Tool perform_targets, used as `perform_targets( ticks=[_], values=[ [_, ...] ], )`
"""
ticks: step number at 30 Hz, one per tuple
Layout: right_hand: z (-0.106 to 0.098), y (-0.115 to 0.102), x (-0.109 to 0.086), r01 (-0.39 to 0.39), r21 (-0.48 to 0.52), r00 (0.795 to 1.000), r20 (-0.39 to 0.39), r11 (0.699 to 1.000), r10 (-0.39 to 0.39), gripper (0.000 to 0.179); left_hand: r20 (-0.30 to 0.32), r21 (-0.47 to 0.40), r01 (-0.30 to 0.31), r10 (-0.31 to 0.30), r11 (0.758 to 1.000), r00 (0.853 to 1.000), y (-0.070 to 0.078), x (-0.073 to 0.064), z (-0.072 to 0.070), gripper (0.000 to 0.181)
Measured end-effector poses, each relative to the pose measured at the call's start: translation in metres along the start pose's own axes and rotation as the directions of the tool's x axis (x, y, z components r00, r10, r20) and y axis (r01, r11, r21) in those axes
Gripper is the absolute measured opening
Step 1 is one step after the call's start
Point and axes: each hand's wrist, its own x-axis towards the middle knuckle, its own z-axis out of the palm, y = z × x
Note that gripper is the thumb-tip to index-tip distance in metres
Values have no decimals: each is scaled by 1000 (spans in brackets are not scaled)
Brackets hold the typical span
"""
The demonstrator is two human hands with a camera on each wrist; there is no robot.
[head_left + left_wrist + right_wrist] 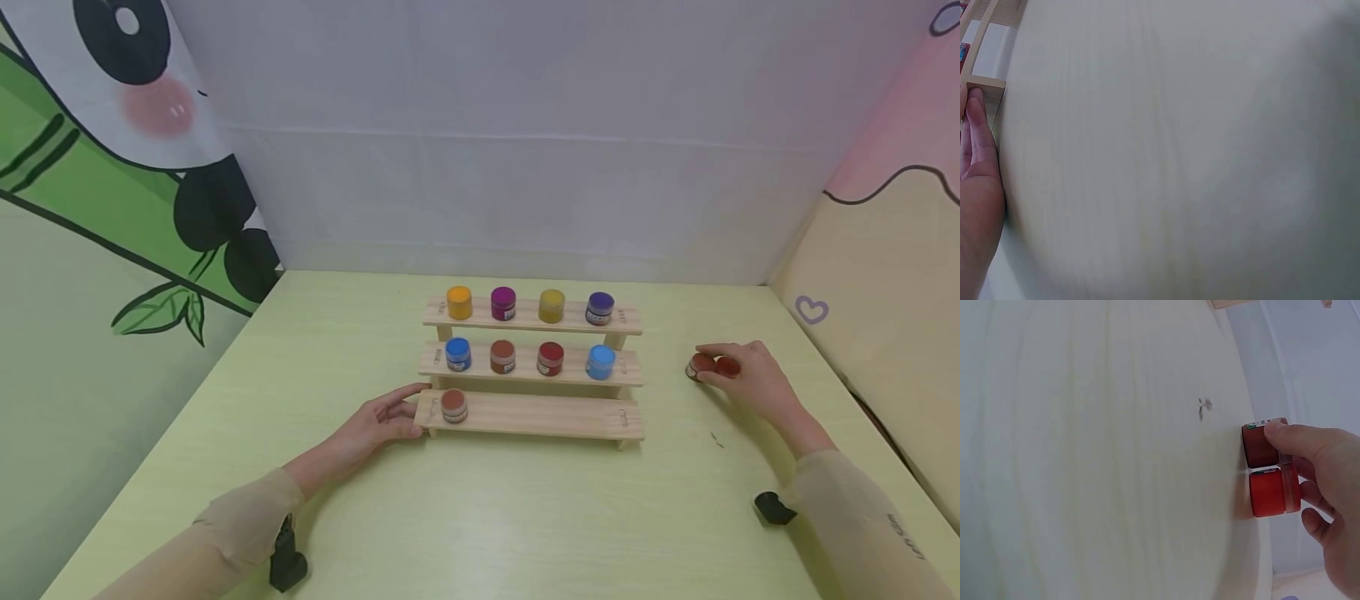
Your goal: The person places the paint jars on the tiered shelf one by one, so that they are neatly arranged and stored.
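Note:
A three-tier wooden rack [540, 414] stands on the table. Its left end is held by my left hand [378, 422], with the thumb at the front edge of the lowest tier and fingers reaching behind. One brown-lidded paint jar [453, 406] sits at the left of that tier. Off to the right of the rack, my right hand [750, 383] pinches a dark brown paint jar [1261, 447] between thumb and fingers. Touching it is a bright red paint jar [1267, 493], close under the fingers. Both jars are upright at the table surface.
The middle tier bears blue [458, 355], brown [502, 357], dark red [550, 359] and light blue [600, 362] jars. On the top tier are orange [459, 303], purple [503, 304], yellow [551, 307] and indigo [600, 309] jars. A pale wall covering [525, 167] rises behind the table.

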Motion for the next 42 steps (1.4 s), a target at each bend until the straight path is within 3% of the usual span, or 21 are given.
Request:
perform_targets(
  ticks=[14, 21, 29, 36, 42],
  values=[
    [-7, -13, 2, -61, -21, 998, -13, 998, 61, 40, -8, 5, 8, -8, 1000, 1000, -1, 1, 0, 73],
    [-14, -19, 6, -45, 0, 999, -23, 999, 45, 43, -26, 8, 32, -31, 999, 999, -1, 0, 0, 72],
    [-21, -35, 11, 9, -31, 995, -99, 999, -12, 40, -23, 19, 19, -19, 1000, 1000, -1, 0, -1, 73],
    [-32, -56, 16, 6, -2, 992, -125, 1000, -6, 41, -5, 6, 1, -1, 1000, 1000, -3, 1, -1, 73],
    [-38, -73, 19, 75, -17, 975, -206, 997, -77, 41, -8, 0, 5, -5, 1000, 1000, -2, -1, -1, 73]
  ],
)
